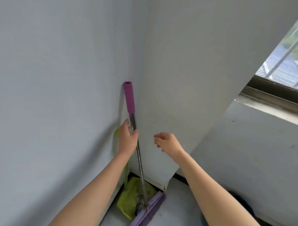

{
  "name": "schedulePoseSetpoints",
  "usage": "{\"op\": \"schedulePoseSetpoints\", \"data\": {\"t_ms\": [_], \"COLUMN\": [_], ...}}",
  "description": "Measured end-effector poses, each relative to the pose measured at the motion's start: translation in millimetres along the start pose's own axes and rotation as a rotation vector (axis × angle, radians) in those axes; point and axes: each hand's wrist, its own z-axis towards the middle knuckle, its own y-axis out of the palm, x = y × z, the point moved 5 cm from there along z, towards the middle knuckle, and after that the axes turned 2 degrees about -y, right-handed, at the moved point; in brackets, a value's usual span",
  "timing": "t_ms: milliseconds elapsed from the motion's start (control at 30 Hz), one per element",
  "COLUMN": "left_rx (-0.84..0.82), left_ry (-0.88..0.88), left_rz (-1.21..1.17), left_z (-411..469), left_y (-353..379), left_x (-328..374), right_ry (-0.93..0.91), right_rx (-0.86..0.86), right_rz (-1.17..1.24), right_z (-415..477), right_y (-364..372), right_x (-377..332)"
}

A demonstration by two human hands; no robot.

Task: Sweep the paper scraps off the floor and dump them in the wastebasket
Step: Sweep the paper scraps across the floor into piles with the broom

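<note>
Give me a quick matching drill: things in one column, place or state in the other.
1. left hand
2. right hand
3. lime-green plastic dustpan
4. purple bristled broom head

A. on the floor, in front of the dustpan
B. grips the broom's silver metal shaft
C. in the air, holds nothing
D. in the wall corner

Pairs: 1-B, 2-C, 3-D, 4-A

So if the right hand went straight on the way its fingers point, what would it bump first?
Probably the broom's metal handle, just below where the left hand grips it. The right hand points its loosely curled fingers left at it. Depth is unclear, so it might pass in front.
</note>
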Motion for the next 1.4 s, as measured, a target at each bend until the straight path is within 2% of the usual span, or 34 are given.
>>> {"op": "schedulePoseSetpoints", "data": {"t_ms": [200, 367, 533, 667, 767, 833, 933, 1033, 1167, 1300, 1400], "left_rx": [-0.046, -0.092, -0.262, -0.36, -0.371, -0.455, -0.578, -0.608, -0.627, -0.696, -0.721], "left_ry": [-0.039, -0.02, 0.077, 0.103, -0.127, -0.388, -0.837, -1.119, -1.204, -1.193, -1.246], "left_rz": [-0.105, -0.078, 0.029, -0.003, 0.005, 0.0, -0.145, -0.283, -0.317, -0.166, -0.091], "left_z": [26.4, 20.7, -0.3, -23.7, -34.6, -49.0, -80.9, -105.1, -136.6, -181.0, -220.4], "left_y": [3.8, 2.1, 19.9, 34.8, 49.2, 64.2, 86.9, 112.9, 143.0, 157.3, 163.8], "left_x": [-5.7, -1.7, 5.5, 6.2, -30.7, -66.8, -102.1, -111.9, -101.5, -104.7, -116.7], "right_ry": [-0.139, -0.228, -0.372, -0.376, -0.356, -0.347, -0.315, -0.272, -0.25, -0.231, -0.198], "right_rx": [0.118, 0.154, 0.183, 0.226, 0.31, 0.357, 0.426, 0.493, 0.589, 0.662, 0.743], "right_rz": [0.137, 0.2, 0.169, 0.17, 0.241, 0.313, 0.364, 0.391, 0.473, 0.52, 0.556], "right_z": [35.5, 45.5, 35.0, 12.9, -19.3, -46.3, -88.6, -127.8, -176.9, -239.6, -297.4], "right_y": [-4.0, -3.4, -17.3, -40.4, -65.1, -78.0, -91.7, -99.8, -99.2, -91.7, -81.0], "right_x": [-57.5, -88.5, -106.4, -95.3, -72.3, -55.5, -28.5, -5.2, 18.6, 46.0, 69.6]}}
